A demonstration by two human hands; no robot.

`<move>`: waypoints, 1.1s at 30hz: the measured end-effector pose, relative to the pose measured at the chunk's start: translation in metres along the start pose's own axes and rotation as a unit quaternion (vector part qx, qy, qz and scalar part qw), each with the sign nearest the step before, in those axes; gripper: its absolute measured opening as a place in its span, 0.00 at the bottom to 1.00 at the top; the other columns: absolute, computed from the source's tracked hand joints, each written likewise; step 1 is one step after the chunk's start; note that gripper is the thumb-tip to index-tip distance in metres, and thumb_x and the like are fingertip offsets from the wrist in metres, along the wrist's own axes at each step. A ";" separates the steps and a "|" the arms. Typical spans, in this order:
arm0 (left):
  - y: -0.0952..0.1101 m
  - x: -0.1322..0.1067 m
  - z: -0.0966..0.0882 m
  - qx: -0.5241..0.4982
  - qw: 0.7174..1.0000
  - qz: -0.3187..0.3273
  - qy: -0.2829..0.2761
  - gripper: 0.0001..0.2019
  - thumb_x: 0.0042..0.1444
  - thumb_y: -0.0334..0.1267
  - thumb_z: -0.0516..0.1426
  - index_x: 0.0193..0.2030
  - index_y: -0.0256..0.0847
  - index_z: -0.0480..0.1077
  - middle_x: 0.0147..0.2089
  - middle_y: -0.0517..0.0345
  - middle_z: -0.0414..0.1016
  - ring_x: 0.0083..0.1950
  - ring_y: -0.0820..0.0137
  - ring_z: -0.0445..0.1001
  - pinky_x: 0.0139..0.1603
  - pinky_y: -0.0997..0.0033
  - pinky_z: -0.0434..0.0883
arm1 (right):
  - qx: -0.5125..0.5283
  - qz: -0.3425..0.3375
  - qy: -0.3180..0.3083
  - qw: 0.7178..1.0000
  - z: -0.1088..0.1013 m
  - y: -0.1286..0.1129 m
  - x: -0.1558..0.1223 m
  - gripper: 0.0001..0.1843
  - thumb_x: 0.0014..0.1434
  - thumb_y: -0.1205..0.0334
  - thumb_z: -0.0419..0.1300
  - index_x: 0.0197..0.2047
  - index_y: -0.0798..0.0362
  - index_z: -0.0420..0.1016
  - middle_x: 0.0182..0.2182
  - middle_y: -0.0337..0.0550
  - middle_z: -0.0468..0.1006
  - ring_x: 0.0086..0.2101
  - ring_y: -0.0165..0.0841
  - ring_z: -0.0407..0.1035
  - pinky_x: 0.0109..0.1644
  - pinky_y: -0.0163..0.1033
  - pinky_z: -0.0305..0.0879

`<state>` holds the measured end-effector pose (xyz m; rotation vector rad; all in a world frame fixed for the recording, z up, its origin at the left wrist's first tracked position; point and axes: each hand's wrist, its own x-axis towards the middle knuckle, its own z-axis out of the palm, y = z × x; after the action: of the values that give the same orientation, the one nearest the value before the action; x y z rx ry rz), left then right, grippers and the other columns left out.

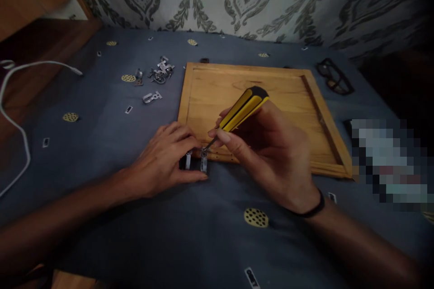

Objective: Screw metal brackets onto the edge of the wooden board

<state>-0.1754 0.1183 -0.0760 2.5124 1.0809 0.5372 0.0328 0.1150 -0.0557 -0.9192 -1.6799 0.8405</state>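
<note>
My right hand grips a screwdriver with a yellow and black handle, its tip down at a small metal hinge by the near edge of a wooden cabinet door. My left hand lies beside it on the blue cloth, fingers pinched round that metal hinge and holding it against the door's edge. The door lies flat, framed side up.
A pile of metal hinges and screws and one loose bracket lie on the cloth at far left of the door. Dark-rimmed glasses rest at far right. A white cable loops over the left edge. A patterned wall rises behind.
</note>
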 end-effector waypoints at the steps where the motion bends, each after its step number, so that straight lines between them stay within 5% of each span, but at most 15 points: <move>1: 0.000 0.000 0.000 0.000 1.000 0.001 -0.002 0.19 0.56 0.51 0.68 0.46 0.40 0.75 0.50 0.52 0.77 0.51 0.58 0.72 0.48 0.59 0.66 | -0.003 -0.010 0.001 1.000 0.000 0.000 0.000 0.10 0.62 0.60 0.68 0.44 0.47 0.73 0.37 0.36 0.77 0.35 0.31 0.77 0.40 0.38 0.78; 10: -0.001 0.000 0.000 0.008 1.000 0.008 -0.001 0.22 0.56 0.51 0.68 0.51 0.40 0.75 0.48 0.52 0.76 0.50 0.58 0.70 0.47 0.60 0.65 | -0.028 -0.047 -0.013 0.998 0.000 0.002 -0.003 0.11 0.62 0.62 0.69 0.44 0.47 0.71 0.38 0.38 0.76 0.37 0.31 0.76 0.44 0.38 0.78; 20: -0.001 0.000 0.001 0.017 1.000 0.004 -0.002 0.20 0.56 0.53 0.68 0.47 0.40 0.75 0.49 0.51 0.77 0.50 0.58 0.71 0.46 0.59 0.66 | -0.028 -0.060 0.001 0.998 0.003 0.003 -0.004 0.12 0.59 0.62 0.71 0.39 0.47 0.70 0.34 0.36 0.74 0.35 0.32 0.74 0.39 0.38 0.75; 28: 0.000 0.000 -0.001 0.007 1.000 -0.013 -0.022 0.19 0.56 0.52 0.68 0.46 0.41 0.75 0.50 0.52 0.76 0.52 0.57 0.71 0.50 0.56 0.67 | -0.071 -0.041 0.101 0.992 -0.003 -0.027 0.000 0.10 0.56 0.63 0.74 0.36 0.44 0.76 0.33 0.36 0.77 0.34 0.33 0.76 0.38 0.41 0.78; 33: 0.001 0.001 0.000 0.013 1.000 -0.007 -0.007 0.19 0.55 0.53 0.68 0.44 0.40 0.75 0.45 0.54 0.76 0.49 0.58 0.71 0.46 0.59 0.66 | -0.045 -0.035 0.058 0.997 -0.003 -0.024 -0.001 0.10 0.57 0.59 0.73 0.37 0.44 0.75 0.32 0.36 0.77 0.33 0.34 0.76 0.35 0.41 0.79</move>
<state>-0.1748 0.1184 -0.0754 2.5254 1.1061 0.5044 0.0315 0.1033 -0.0344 -0.9462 -1.6499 0.6559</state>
